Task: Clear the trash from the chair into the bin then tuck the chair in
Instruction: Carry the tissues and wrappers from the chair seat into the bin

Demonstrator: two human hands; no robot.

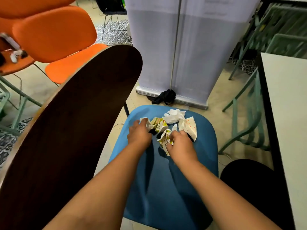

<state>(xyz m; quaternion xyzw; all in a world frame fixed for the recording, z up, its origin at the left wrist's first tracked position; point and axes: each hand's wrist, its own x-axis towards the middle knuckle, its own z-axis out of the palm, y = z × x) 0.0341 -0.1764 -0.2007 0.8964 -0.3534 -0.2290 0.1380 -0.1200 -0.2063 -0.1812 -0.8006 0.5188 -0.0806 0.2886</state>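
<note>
A blue chair seat (166, 188) lies below me with crumpled trash near its far edge. My left hand (138, 134) rests on a crumpled white and yellow wrapper (156, 124), fingers curled over it. My right hand (180, 146) is closed on another crumpled yellow-printed wrapper (163, 141). A white tissue ball (174, 115) and a white paper with orange dots (189, 127) lie just beyond my right hand, untouched. No bin is clearly in view.
The chair's dark wooden backrest (74, 130) rises at the left. Orange chairs (54, 32) stand behind it. A white roll-up banner (182, 47) with a black item (165, 96) at its base stands ahead. A white table (285, 113) with green legs borders the right.
</note>
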